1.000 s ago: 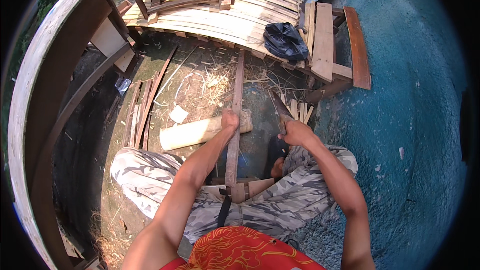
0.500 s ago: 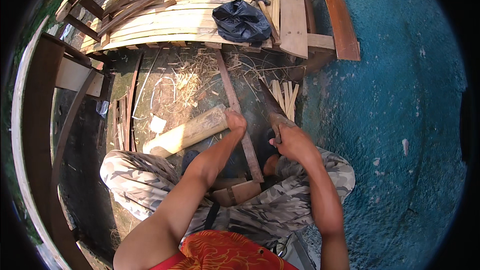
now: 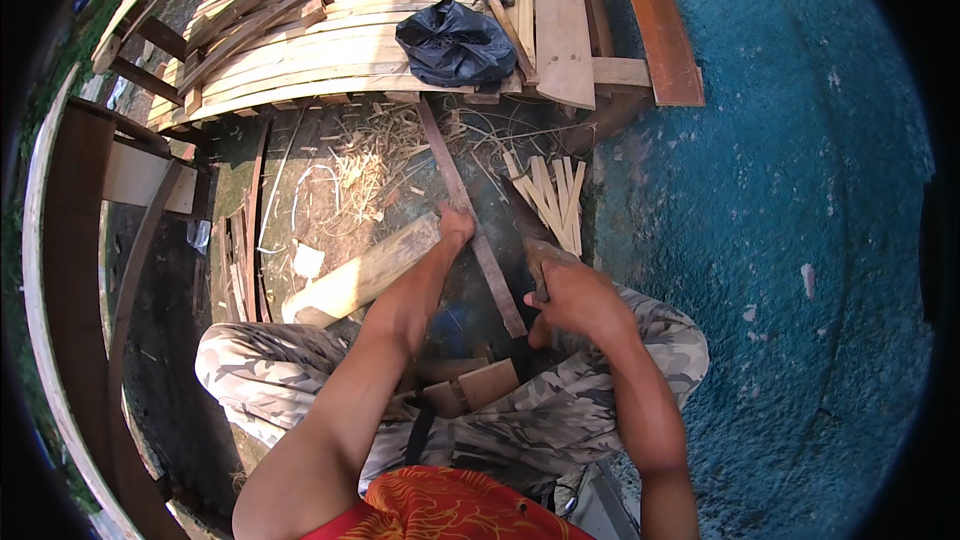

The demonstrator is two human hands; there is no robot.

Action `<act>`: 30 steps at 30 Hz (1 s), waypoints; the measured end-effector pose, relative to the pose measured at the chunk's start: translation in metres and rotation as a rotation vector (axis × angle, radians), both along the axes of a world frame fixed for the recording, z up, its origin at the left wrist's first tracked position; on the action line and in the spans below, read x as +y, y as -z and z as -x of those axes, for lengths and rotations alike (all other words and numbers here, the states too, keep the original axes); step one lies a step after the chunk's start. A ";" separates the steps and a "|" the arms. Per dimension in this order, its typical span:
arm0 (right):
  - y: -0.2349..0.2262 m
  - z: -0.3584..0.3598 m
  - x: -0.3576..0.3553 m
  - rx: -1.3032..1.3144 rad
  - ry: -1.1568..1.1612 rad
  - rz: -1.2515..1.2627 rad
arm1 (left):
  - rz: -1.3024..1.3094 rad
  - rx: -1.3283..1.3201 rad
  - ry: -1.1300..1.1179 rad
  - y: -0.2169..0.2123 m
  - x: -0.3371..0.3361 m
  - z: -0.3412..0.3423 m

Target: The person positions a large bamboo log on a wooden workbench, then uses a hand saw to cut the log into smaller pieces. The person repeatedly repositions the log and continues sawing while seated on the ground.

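My left hand [image 3: 457, 225] is closed around the edge of a long, thin brown wooden strip [image 3: 496, 285]. The strip slants over the ground in front of me, its far end by the slatted platform's edge and its near end between my legs. In my right hand [image 3: 580, 298] is a handsaw with a wooden handle [image 3: 540, 258]; its dark tapering blade [image 3: 520, 202] points away, to the right of the strip and apart from it. Just left of my left hand lies a pale, thick log [image 3: 365, 270]. Wooden blocks [image 3: 488, 383] sit between my thighs.
Ahead stands a slatted wooden platform [image 3: 370, 50] bearing a black plastic bag [image 3: 455, 43], a hammer [image 3: 508, 30] and planks [image 3: 562, 30]. Pale sticks [image 3: 560, 202] lie beyond the saw, shavings [image 3: 362, 175] farther left. A blue wall [image 3: 780, 220] rises at right, wooden furniture [image 3: 70, 240] at left.
My left hand and the strip have moved away from me, the near end now farther from my lap. My right hand and the saw have shifted slightly nearer. The view has shifted a little.
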State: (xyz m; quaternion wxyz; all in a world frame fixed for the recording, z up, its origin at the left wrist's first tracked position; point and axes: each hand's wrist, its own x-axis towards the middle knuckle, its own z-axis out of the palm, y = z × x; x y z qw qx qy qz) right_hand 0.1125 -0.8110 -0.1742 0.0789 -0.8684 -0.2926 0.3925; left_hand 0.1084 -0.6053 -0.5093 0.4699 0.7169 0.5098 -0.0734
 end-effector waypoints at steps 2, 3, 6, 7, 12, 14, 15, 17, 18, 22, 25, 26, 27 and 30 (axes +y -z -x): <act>-0.002 0.001 0.001 -0.007 0.011 0.005 | -0.032 0.136 0.288 -0.001 0.011 0.001; -0.003 0.002 0.001 -0.005 0.030 0.001 | -0.032 0.215 0.417 -0.003 0.015 0.004; -0.007 0.002 0.002 0.000 0.065 -0.004 | -0.153 0.198 0.610 -0.011 0.020 0.019; -0.008 0.002 0.002 0.002 0.077 0.007 | -0.204 0.189 0.636 -0.014 0.021 0.025; -0.005 0.000 0.003 0.034 0.061 0.055 | -0.469 0.102 0.663 -0.016 0.023 0.062; -0.002 0.000 0.002 0.022 0.036 0.062 | -0.499 0.118 0.661 -0.014 0.031 0.078; 0.001 0.000 0.001 0.008 0.024 0.062 | -0.471 0.128 0.681 -0.014 0.039 0.087; 0.005 0.002 -0.001 -0.034 0.012 0.034 | -0.484 0.187 0.780 -0.015 0.055 0.105; 0.007 0.003 -0.002 -0.063 0.008 0.006 | -0.525 0.236 0.858 -0.016 0.065 0.112; 0.018 0.003 -0.006 -0.053 0.037 0.007 | -0.553 0.467 0.966 -0.022 0.092 0.133; 0.030 0.000 -0.006 -0.030 0.059 0.011 | -0.541 0.405 0.983 -0.022 0.102 0.135; 0.035 -0.001 -0.005 -0.003 0.047 0.032 | -0.548 0.390 1.007 -0.022 0.106 0.134; 0.041 -0.001 -0.004 0.018 0.032 0.045 | -0.528 0.383 1.027 -0.022 0.110 0.133; 0.059 0.002 0.001 0.004 0.016 0.053 | -0.466 0.325 1.074 -0.027 0.124 0.130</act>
